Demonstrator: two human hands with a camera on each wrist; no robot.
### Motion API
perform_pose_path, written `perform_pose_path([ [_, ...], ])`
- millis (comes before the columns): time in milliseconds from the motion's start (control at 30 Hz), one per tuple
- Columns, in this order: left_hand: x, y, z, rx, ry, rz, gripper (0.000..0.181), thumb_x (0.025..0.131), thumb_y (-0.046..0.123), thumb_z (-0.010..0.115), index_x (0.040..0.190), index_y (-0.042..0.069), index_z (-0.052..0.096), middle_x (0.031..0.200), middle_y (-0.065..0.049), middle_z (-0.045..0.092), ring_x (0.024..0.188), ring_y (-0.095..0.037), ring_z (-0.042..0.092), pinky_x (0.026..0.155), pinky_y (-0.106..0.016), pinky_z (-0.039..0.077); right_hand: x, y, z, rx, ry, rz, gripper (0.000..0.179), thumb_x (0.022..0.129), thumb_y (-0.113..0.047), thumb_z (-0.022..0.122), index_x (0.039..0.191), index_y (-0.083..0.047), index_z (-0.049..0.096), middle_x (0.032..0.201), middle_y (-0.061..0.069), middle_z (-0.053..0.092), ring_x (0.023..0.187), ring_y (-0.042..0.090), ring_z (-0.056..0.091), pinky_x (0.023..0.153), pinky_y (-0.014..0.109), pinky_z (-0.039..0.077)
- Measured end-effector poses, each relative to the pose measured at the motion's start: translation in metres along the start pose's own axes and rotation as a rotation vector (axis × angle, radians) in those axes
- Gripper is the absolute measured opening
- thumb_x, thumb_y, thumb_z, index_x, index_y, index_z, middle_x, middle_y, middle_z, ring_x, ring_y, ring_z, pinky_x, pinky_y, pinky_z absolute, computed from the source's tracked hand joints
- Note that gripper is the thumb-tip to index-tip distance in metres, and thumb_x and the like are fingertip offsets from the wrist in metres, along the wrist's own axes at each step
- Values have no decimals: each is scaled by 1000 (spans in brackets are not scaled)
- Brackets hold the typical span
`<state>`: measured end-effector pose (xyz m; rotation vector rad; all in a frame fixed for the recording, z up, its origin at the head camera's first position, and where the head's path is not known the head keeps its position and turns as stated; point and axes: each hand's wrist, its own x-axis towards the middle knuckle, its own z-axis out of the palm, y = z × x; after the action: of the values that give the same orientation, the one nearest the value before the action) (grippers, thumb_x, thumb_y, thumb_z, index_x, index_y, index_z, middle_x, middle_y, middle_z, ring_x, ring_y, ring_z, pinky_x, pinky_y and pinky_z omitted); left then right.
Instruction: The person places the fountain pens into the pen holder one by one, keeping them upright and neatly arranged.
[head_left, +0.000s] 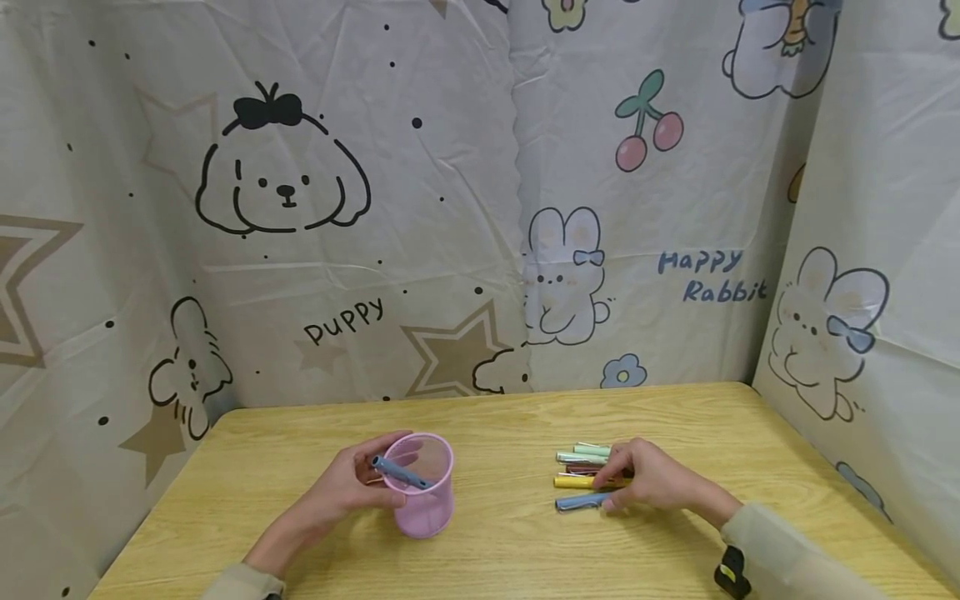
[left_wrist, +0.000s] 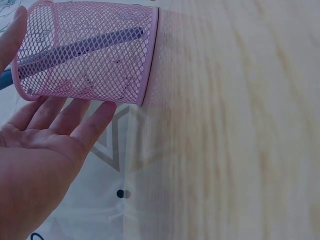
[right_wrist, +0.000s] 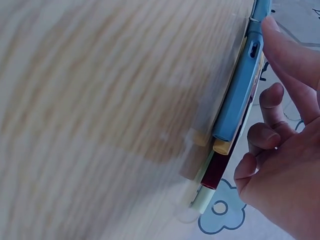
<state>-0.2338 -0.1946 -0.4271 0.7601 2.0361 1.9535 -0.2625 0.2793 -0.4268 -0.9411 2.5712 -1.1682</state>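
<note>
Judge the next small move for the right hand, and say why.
Probably, the right hand should pinch and lift the slim, smooth blue pen: the thumb is right at that pen, which is outside the pink, cylindrical mesh cup. The left hand holds that cup upright, and a similar slim blue pen leans inside.

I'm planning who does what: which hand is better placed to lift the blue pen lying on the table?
Probably the right hand: it is at that blue pen, while the left hand is farther off, holding the pink mesh cup.
</note>
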Motion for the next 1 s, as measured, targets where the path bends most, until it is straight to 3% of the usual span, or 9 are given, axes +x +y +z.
perform_pose_path([
  [767,-1,-3,0,-10,-1,12,83,86,-1,84,156,-9,40,151,-34,48,133,-26,60,101,-33,53,-3,-3,6,-74,27,20,15,79,-15,94,91,-14,85,80,-6,61,75,10,48,68,25,38],
  [1000,0,0,0,-5,4,-14,83,87,0,84,157,-8,40,152,-31,49,136,-32,56,103,-31,51,-5,-6,8,-89,35,3,13,79,-17,93,90,-17,85,81,-8,64,75,7,51,67,24,41],
])
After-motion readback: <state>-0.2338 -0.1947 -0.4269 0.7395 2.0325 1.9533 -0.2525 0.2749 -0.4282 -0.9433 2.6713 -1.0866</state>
